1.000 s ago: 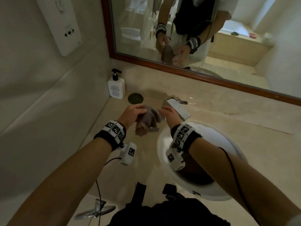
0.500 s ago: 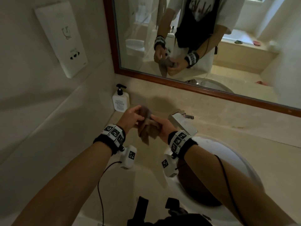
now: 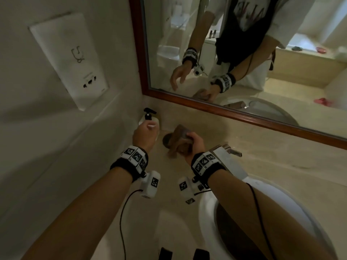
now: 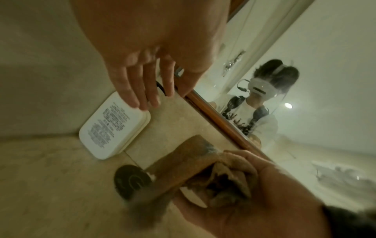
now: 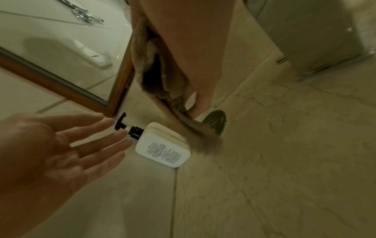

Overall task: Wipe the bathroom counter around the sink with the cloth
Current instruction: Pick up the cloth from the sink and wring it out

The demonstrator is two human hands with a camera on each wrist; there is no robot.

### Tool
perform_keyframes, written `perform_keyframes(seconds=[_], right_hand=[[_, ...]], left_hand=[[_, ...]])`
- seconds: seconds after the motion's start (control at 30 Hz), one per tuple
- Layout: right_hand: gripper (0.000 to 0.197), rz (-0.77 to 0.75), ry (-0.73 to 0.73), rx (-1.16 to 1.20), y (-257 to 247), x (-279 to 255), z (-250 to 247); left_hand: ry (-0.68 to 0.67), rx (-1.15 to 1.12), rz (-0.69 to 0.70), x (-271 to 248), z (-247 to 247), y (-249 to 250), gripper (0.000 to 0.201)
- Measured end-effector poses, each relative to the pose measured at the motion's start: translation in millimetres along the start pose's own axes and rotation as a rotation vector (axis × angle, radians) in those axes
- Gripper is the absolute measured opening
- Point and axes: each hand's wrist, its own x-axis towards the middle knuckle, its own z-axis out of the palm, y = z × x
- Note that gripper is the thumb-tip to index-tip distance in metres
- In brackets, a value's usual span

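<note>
The left hand (image 3: pixel 145 135) has let go of the cloth (image 3: pixel 181 141) and reaches, fingers spread, for the bottle (image 5: pixel 162 145) — the right hand's (image 3: pixel 193 147) grip bunches the cloth just above the worktop (image 3: pixel 281 177). Best lift the bottle clear — then wipe beneath.

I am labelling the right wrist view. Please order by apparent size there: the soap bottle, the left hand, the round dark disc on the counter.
1. left hand: largest, though nearness to the camera enlarges it.
2. soap bottle.
3. round dark disc: smallest, partly hidden by the cloth.
</note>
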Motion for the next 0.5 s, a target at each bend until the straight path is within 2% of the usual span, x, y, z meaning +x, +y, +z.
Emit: perform_keyframes(seconds=[0.1, 0.2, 0.27, 0.37, 0.5], right_hand=[[0.017, 0.03, 0.035, 0.035, -2.8, 14.4, 9.7], [0.026, 0.054, 0.054, 0.056, -3.9, 25.6, 22.1], [0.03, 0.083, 0.044, 0.045, -4.5, 30.3, 32.7], [0.033, 0.113, 0.025, 0.032, -6.2, 33.6, 50.2], [0.033, 0.112, 0.002, 0.048, -5.9, 39.7, 70.0]], left_hand=[[0.104, 0.147, 0.113, 11.5, -2.1, 0.7, 0.034], [0.009, 0.389, 0.163, 28.6, -0.4, -6.0, 0.047], [-0.07, 0.468, 0.191, 41.2, 0.8, -9.0, 0.056], [-0.12, 0.484, 0.25, 56.0, 3.1, -6.5, 0.055], [-0.164, 0.36, 0.221, 63.0, 5.7, 2.0, 0.057]])
